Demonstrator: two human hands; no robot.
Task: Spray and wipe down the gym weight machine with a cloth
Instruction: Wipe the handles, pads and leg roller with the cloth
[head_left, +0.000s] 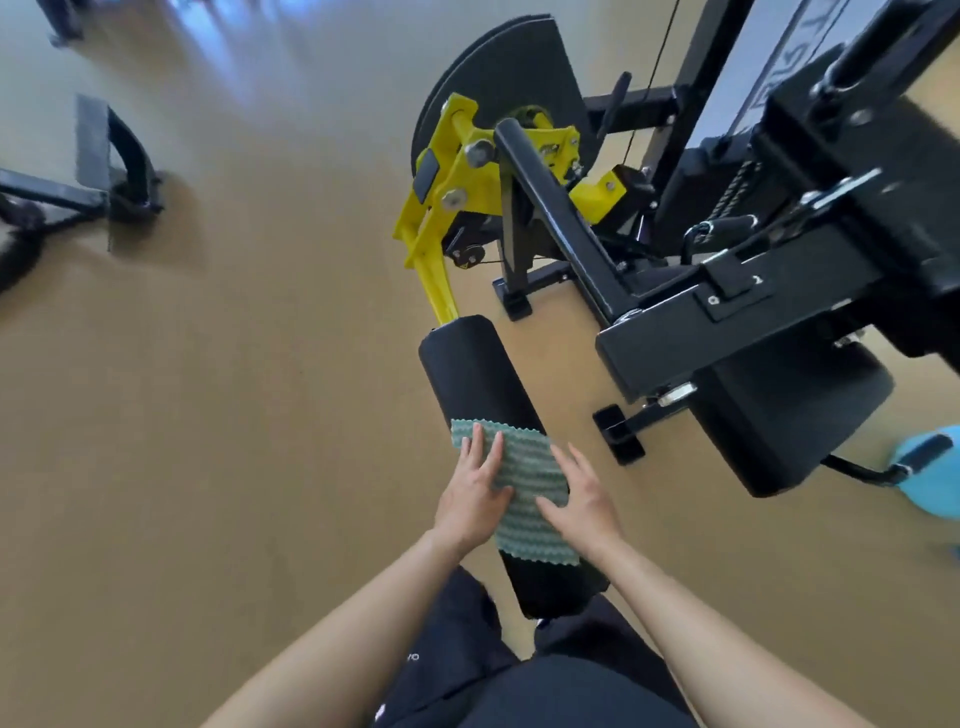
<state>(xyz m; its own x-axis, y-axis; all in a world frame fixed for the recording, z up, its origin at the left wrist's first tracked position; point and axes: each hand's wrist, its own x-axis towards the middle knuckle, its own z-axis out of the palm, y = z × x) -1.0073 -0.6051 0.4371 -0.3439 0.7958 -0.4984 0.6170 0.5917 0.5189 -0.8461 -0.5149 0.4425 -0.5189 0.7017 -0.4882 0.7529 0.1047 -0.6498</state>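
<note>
Head view: white lettering on the weight machine's grey shroud (769, 78) at 1 o'clock is too blurred to read. The green wavy-textured cloth (524, 488) drapes over the black cylindrical foam roller pad (478, 374) below the yellow steel lever arm (431, 249). The left hand (470, 506) and right hand (587, 506) press it flat, fingers straight, gripping nothing. Tan floor (234, 389) lies at 9 o'clock and the black seat pad (789, 415) near 3 o'clock.

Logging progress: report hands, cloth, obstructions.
Hands open: left hand and right hand flat on green cloth. Cloth draped over black roller pad. Nothing blocking.
</note>
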